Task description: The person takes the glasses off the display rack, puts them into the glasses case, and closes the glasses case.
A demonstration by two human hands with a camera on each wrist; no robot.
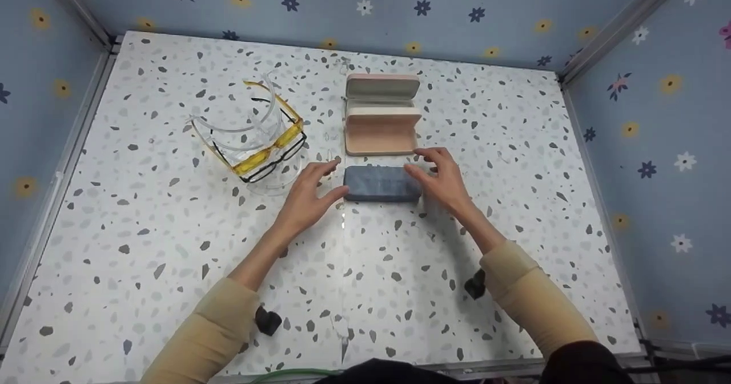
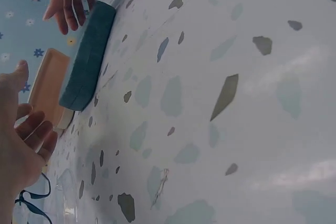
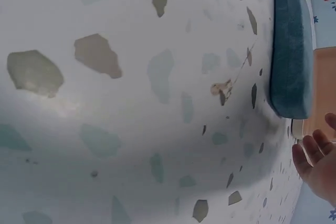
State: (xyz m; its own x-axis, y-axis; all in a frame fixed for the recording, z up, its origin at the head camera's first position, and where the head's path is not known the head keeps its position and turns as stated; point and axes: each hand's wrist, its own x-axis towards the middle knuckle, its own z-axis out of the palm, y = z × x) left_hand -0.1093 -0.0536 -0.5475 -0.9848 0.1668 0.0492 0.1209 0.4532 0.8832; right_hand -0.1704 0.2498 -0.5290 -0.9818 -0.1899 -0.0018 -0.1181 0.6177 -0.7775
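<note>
A closed blue-grey glasses case (image 1: 382,184) lies lengthwise on the table between the two hands. My left hand (image 1: 306,201) is at the case's left end, thumb and fingers apart; in the left wrist view the fingers (image 2: 38,132) look relaxed and hold nothing. Around the right end is my right hand (image 1: 445,181), its thumb near the case's top; the right wrist view shows its fingers (image 3: 314,148) loosely bent and holding nothing. Whether either thumb touches the case I cannot tell. Just behind it stands an open glasses case with a peach inside (image 1: 381,135).
Farther back is another open glasses case (image 1: 382,88) with a pale grey inside. At the left lie several pairs of glasses nested together, with yellow (image 1: 254,160), black and clear frames. Blue flowered panels (image 1: 388,24) border the speckled table (image 1: 485,127).
</note>
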